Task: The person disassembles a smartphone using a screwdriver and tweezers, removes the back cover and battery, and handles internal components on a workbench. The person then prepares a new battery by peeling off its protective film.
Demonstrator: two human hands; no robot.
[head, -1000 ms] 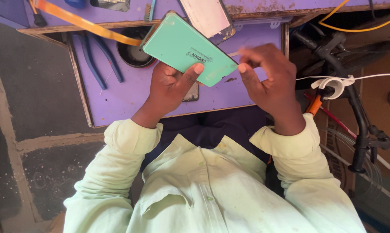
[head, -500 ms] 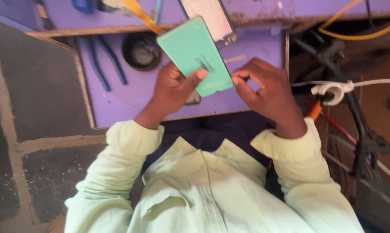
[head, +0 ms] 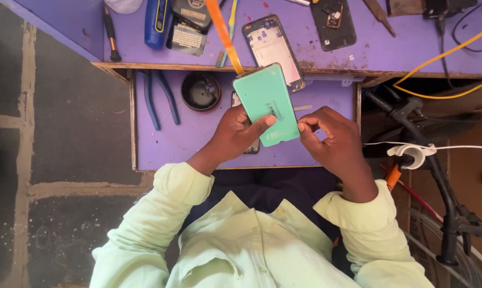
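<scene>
while the left hand [head: 235, 136] grips the green phone [head: 266, 104] upright, the right hand [head: 331, 136] seemingly pinches its edge.

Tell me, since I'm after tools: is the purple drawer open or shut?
Open. The drawer juts out below the bench top, showing blue-handled pliers and a round black tin inside.

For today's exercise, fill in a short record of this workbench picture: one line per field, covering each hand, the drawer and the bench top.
Left hand: grips the green phone back cover from below, thumb on its face
Right hand: fingertips pinch the cover's lower right edge
Drawer: open, purple; holds blue-handled pliers and a round black tin
Bench top: opened phone frame, dark phone body, yellow cable
</scene>
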